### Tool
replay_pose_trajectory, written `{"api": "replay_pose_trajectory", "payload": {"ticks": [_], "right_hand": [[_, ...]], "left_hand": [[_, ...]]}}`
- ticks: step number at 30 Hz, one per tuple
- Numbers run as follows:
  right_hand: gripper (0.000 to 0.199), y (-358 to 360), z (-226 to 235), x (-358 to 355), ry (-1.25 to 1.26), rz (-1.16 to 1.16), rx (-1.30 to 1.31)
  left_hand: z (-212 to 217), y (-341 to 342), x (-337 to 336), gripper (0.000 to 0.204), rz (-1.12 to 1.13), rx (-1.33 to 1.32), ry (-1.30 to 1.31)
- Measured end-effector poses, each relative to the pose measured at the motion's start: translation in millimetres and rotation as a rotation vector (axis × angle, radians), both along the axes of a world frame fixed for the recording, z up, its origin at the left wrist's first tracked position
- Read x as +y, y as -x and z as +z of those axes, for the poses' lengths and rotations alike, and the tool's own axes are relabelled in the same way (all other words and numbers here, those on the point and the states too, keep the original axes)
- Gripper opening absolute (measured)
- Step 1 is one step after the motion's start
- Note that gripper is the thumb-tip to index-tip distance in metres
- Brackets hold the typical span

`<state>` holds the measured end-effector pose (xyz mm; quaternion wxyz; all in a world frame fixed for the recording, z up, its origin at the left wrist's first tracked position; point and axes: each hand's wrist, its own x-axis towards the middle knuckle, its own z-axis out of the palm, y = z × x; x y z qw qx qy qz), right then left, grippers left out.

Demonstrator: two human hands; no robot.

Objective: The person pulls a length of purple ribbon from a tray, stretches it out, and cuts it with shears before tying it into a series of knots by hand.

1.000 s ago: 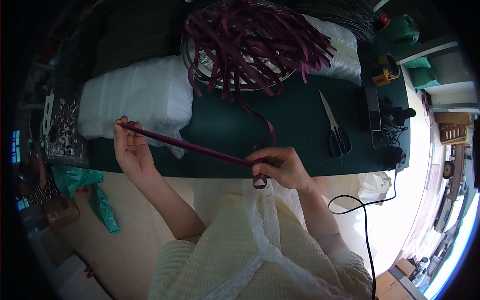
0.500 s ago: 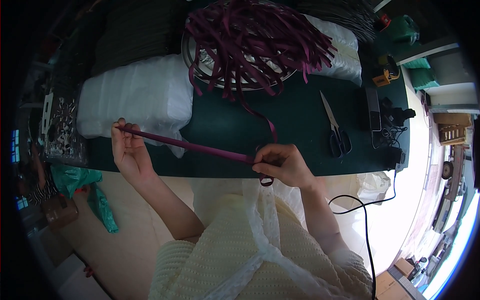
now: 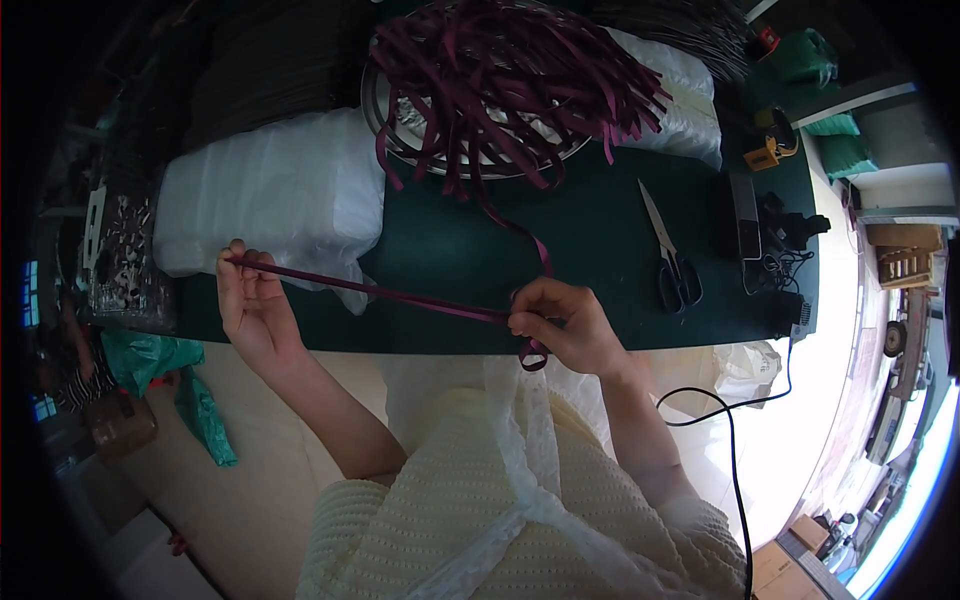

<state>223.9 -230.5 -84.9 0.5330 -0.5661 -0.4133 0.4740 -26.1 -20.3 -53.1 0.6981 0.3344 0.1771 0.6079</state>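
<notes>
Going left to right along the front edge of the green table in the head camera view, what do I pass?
Left hand pinching one end of the maroon ribbon → right hand gripping the ribbon further along → scissors → black cable hanging off the table.

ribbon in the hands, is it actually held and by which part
Yes. The left hand pinches the dark purple ribbon at its free end; the right hand grips it further along, where it runs on toward the ribbon pile.

Matt woven maroon ribbon [image 3: 390, 293]; dark green matt cloth tabletop [image 3: 600, 250]; shiny metal tray [image 3: 395, 140] (under the ribbon heap); glossy plastic bags [image 3: 270, 190]; steel scissors [image 3: 668, 250] near the right edge.
</notes>
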Motion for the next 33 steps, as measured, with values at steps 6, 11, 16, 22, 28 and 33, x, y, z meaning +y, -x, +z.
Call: {"api": "replay_pose_trajectory", "payload": {"ticks": [6, 11, 16, 22, 28, 33], "right_hand": [[0.009, -5.6, -0.7, -3.1, 0.098, 0.112, 0.303], [0.011, -1.9, 1.3, 1.1, 0.067, -0.008, 0.171], [0.011, 0.8, 2.7, 2.4, 0.018, -0.122, -0.001], [0.01, 0.9, 2.7, 2.7, 0.051, -0.211, 0.104], [0.009, -3.7, 4.7, 3.0, 0.034, -0.201, 0.054], [0.01, -4.5, 4.5, 2.7, -0.003, -0.231, 0.063]], "left_hand": [[0.9, -0.3, 0.0, 0.013, -0.01, -0.014, -0.006], [5.3, -1.0, -1.5, 0.013, -0.087, -0.047, -0.022], [6.8, 1.6, -4.6, 0.015, -0.082, -0.071, 0.09], [4.3, 2.3, -4.6, 0.015, -0.048, -0.072, 0.087], [2.3, 2.2, -4.5, 0.016, -0.074, -0.129, 0.075], [1.8, 0.6, -5.8, 0.015, -0.11, -0.154, 0.062]]}}
